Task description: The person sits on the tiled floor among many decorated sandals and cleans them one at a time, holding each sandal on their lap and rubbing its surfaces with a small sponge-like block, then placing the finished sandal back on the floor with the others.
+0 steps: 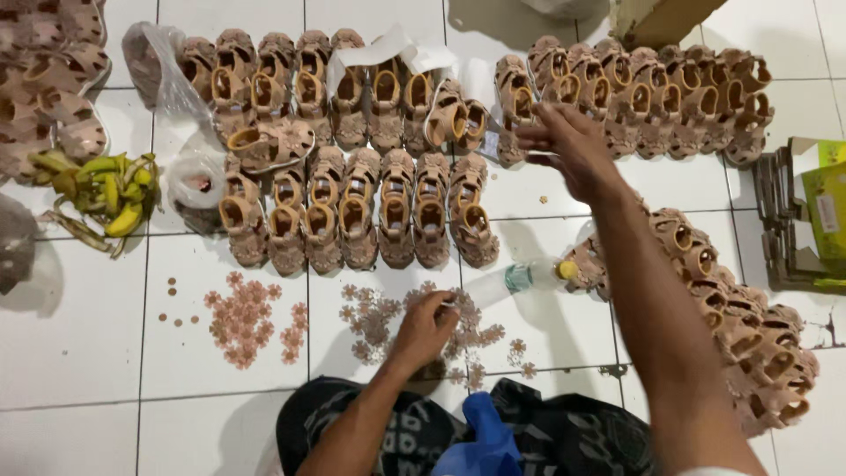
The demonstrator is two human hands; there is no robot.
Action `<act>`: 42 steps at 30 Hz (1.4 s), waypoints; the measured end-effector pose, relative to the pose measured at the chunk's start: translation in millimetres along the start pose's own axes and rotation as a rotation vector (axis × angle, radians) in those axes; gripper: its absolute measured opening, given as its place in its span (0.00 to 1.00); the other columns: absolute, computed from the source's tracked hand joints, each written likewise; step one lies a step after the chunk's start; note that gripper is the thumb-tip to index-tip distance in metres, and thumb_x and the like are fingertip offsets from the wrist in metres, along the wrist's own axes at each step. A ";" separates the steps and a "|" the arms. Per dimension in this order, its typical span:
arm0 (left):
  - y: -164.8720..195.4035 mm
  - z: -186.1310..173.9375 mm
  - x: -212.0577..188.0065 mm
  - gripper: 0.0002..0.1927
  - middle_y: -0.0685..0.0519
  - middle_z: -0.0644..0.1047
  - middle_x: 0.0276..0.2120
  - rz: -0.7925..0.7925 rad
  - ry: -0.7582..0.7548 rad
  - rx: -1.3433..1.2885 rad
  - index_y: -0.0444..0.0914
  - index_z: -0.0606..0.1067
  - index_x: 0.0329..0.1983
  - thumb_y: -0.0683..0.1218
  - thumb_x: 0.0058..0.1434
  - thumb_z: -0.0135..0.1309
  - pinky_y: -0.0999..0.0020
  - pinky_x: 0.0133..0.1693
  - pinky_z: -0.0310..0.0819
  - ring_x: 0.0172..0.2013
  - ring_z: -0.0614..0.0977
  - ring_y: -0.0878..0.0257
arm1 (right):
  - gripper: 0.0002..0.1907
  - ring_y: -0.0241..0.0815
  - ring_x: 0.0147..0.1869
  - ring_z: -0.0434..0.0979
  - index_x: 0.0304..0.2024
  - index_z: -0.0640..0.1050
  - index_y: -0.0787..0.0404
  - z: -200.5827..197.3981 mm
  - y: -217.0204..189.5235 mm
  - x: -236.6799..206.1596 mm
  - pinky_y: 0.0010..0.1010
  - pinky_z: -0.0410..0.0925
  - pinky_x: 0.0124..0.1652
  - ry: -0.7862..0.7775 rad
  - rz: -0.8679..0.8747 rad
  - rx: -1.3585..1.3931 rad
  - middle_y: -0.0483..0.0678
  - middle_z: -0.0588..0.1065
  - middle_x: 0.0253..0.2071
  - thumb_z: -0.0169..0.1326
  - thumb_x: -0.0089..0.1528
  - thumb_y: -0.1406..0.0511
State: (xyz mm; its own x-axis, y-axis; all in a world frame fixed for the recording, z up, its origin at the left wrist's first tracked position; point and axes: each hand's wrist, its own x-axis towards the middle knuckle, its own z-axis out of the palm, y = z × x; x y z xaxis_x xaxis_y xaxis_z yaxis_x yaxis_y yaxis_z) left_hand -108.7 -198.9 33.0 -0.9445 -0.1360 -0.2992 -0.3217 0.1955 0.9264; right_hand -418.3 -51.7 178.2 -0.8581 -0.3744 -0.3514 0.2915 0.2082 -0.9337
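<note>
While the left hand (426, 328) pinches into a scatter of small pink flower-shaped trims (388, 322) on the white floor tiles (79, 335), the right hand (568, 145) reaches over rows of tan children's sandals (352, 207).

Right fingers look loosely curled together, holding nothing I can make out. Trims seem light, thin, flexible; best picked singly by their edges with fingertips. Sandals appear soft and rubbery, easily gripped at the strap. A second pile of flowers (247, 317) lies left.
</note>
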 end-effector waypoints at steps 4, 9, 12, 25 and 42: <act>8.9 -10.4 16.1 0.19 0.44 0.82 0.42 -0.027 0.009 0.006 0.34 0.78 0.52 0.47 0.60 0.55 0.61 0.45 0.77 0.42 0.84 0.56 | 0.28 0.45 0.45 0.70 0.59 0.72 0.64 67.2 33.6 101.8 0.36 0.70 0.44 0.261 0.191 0.156 0.54 0.73 0.44 0.51 0.69 0.48; 9.3 -20.4 27.8 0.21 0.44 0.82 0.43 -0.082 -0.074 -0.017 0.35 0.76 0.55 0.48 0.61 0.55 0.61 0.47 0.77 0.43 0.84 0.54 | 0.30 0.42 0.41 0.71 0.50 0.75 0.56 85.5 65.7 147.6 0.36 0.69 0.41 0.293 0.226 0.487 0.48 0.72 0.40 0.49 0.63 0.39; 9.8 -17.0 30.3 0.22 0.43 0.81 0.46 -0.087 -0.108 -0.002 0.35 0.75 0.56 0.50 0.62 0.56 0.61 0.48 0.77 0.46 0.83 0.53 | 0.28 0.44 0.49 0.75 0.49 0.75 0.52 88.2 75.9 157.1 0.39 0.71 0.50 0.316 0.209 0.546 0.49 0.75 0.46 0.48 0.61 0.40; 8.9 -9.3 27.7 0.25 0.43 0.76 0.56 -0.188 -0.296 0.134 0.36 0.70 0.64 0.54 0.68 0.51 0.58 0.57 0.73 0.54 0.80 0.51 | 0.23 0.51 0.68 0.69 0.53 0.76 0.66 73.2 102.6 162.6 0.44 0.63 0.74 0.231 -0.347 0.771 0.56 0.72 0.57 0.57 0.68 0.53; 8.0 -13.4 27.2 0.26 0.38 0.77 0.53 -0.033 -0.199 0.088 0.32 0.72 0.59 0.52 0.64 0.53 0.53 0.56 0.71 0.54 0.79 0.44 | 0.18 0.54 0.70 0.70 0.60 0.77 0.61 132.8 -15.4 207.3 0.45 0.69 0.67 0.171 -0.797 -0.692 0.55 0.64 0.73 0.43 0.74 0.61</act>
State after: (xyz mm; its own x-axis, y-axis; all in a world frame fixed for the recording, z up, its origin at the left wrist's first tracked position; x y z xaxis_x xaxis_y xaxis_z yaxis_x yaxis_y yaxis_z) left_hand -136.1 -214.0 35.4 -0.9251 0.0487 -0.3766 -0.3494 0.2794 0.8943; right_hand -544.6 -252.5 110.5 -0.7586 -0.5087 0.4072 -0.6369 0.4470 -0.6281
